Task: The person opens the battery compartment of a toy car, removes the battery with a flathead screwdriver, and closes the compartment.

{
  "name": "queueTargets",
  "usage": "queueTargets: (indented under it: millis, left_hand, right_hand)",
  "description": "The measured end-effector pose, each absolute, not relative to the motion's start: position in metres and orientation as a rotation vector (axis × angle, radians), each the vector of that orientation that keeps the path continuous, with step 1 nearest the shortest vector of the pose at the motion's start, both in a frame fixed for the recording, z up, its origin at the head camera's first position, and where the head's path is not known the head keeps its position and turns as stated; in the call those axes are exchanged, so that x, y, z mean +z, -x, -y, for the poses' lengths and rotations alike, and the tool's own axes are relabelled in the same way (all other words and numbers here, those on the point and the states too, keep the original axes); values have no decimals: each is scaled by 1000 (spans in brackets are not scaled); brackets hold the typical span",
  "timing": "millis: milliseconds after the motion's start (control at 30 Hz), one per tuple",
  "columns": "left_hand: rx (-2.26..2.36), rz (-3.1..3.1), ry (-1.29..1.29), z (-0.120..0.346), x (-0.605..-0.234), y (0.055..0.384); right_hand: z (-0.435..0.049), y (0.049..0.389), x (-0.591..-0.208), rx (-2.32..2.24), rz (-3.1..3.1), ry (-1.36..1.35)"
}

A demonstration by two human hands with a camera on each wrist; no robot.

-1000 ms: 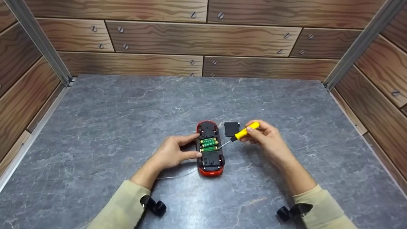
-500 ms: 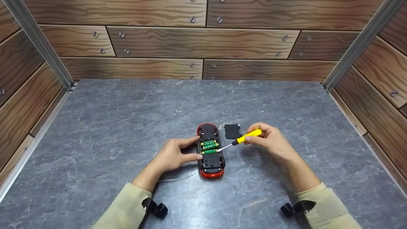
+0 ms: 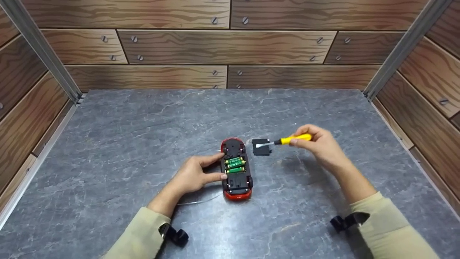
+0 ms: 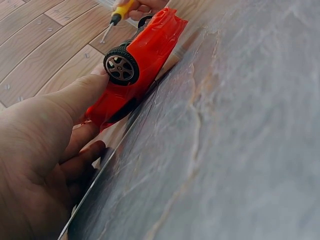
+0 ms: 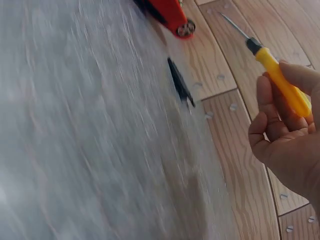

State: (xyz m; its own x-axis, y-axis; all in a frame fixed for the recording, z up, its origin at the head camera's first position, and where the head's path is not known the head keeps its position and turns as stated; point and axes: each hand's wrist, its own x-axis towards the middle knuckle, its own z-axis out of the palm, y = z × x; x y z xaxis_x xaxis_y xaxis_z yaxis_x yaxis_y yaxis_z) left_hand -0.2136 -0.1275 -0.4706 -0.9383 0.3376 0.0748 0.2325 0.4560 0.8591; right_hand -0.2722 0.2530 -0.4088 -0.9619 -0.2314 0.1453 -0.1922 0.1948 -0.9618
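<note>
A red toy car (image 3: 238,194) lies wheels up on the grey table, its black underside showing. Several green batteries (image 3: 235,165) sit in its open battery compartment. At the car's left side, my left hand (image 3: 194,174) holds it with thumb and fingers; in the left wrist view the thumb lies by a wheel (image 4: 121,67). My right hand (image 3: 321,147) grips a screwdriver (image 5: 281,80) by its yellow handle. Its metal shaft is held in the air, over the black battery cover (image 3: 264,150) as the head camera sees it. That cover lies flat, right of the car.
A thin clear strand (image 3: 201,202) runs along the table (image 3: 161,122) near my left wrist. Wood-patterned panels (image 3: 172,46) enclose the back and sides, with metal posts (image 3: 391,50) at the corners. A black wrist camera (image 3: 345,222) sits on each sleeve.
The screwdriver tip has left the battery compartment's right edge. My right hand has moved right and away from me, carrying the screwdriver with it. The left hand stays on the car.
</note>
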Motion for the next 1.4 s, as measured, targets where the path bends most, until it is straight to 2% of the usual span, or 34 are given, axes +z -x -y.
queueTargets:
  millis: [700, 1400]
  left_hand:
    - [1510, -2598, -493, 128, -470, 212]
    - [1513, -2597, -514, 127, -470, 213]
  right_hand:
    - [-286, 331, -435, -1831, -2589, 288]
    - [-292, 340, -456, -1838, -2491, 163]
